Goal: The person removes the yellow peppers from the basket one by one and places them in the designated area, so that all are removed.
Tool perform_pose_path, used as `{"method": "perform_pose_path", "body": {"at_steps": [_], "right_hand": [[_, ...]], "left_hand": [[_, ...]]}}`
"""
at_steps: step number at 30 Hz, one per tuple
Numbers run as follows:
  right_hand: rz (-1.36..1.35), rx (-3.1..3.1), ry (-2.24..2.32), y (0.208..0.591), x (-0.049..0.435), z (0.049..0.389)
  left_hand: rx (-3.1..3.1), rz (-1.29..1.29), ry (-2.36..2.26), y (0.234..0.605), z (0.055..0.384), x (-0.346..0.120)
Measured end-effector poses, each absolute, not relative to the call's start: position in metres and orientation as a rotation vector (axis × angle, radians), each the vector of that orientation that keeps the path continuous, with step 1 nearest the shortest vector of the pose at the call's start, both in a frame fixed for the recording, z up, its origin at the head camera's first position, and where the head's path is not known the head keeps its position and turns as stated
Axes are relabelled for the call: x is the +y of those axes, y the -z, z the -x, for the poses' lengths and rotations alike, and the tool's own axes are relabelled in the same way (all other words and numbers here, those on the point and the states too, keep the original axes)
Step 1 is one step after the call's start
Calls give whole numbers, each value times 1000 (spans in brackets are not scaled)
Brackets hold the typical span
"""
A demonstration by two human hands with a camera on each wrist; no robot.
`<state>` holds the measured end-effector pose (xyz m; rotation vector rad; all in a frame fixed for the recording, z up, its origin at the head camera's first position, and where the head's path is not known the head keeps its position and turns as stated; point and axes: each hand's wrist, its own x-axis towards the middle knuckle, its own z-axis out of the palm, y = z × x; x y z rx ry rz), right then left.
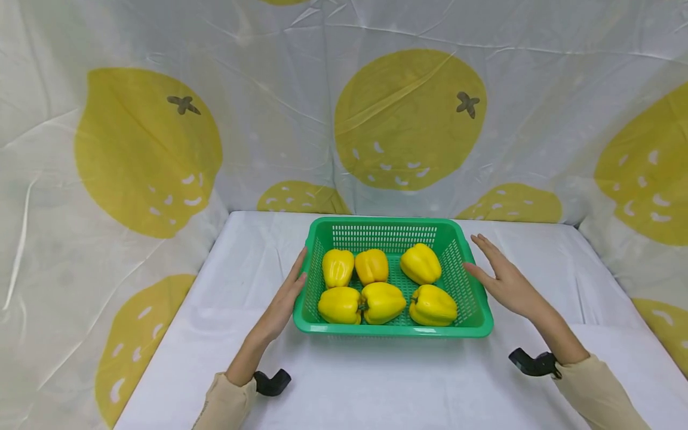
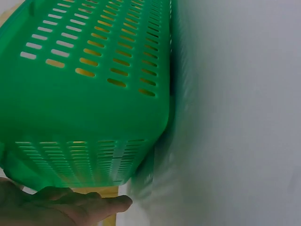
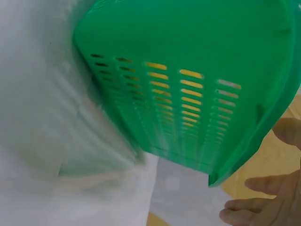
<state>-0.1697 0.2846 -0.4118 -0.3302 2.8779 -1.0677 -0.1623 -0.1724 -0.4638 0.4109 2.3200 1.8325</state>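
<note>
A green plastic basket [image 1: 392, 329] with slotted walls stands on the white-covered table, and several yellow bell peppers [image 1: 383, 303] lie inside it. At the basket's left rim is my left hand [image 1: 280, 306], its fingers straight along the outside of the wall. My right hand [image 1: 507, 283] is beside the right rim, fingers extended and thumb close to the edge. In the left wrist view the fingers [image 2: 101, 207] reach past the basket's slotted side. The right wrist view has the fingers [image 3: 270, 184] spread just outside the rim, holding nothing.
White cloth covers the table [image 1: 376, 382] around the basket. Behind and to both sides hangs a pale curtain [image 1: 279, 119] printed with large yellow lemons. A black wrist mount [image 1: 272, 382] sits at the left cuff, another mount [image 1: 533, 362] at the right.
</note>
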Motion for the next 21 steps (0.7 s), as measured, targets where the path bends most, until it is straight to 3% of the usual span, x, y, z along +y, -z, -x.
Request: {"method": "perform_pose_path", "body": {"at_steps": [21], "right_hand": [[255, 2745, 1158, 385, 240, 185]], "left_hand": [[2291, -364, -1876, 469, 157, -167]]}}
